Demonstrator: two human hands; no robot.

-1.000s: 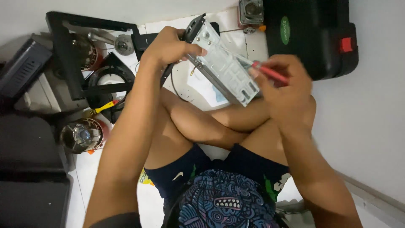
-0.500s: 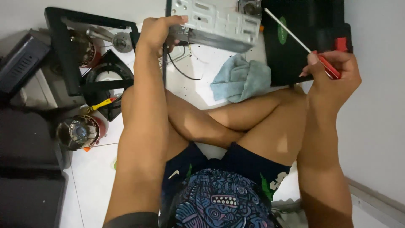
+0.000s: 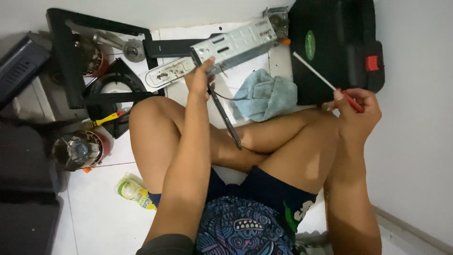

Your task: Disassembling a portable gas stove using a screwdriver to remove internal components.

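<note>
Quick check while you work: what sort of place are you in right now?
Likely a home floor used as a makeshift repair spot. The person sits cross-legged on white tiles, left hand on a metal chassis, right hand holding a screwdriver, a black tool case beside.

The left hand [image 3: 200,80] reaches forward with its fingers closed in a grip; the right hand [image 3: 356,106], raised beside the knee, seems pinched shut.
</note>
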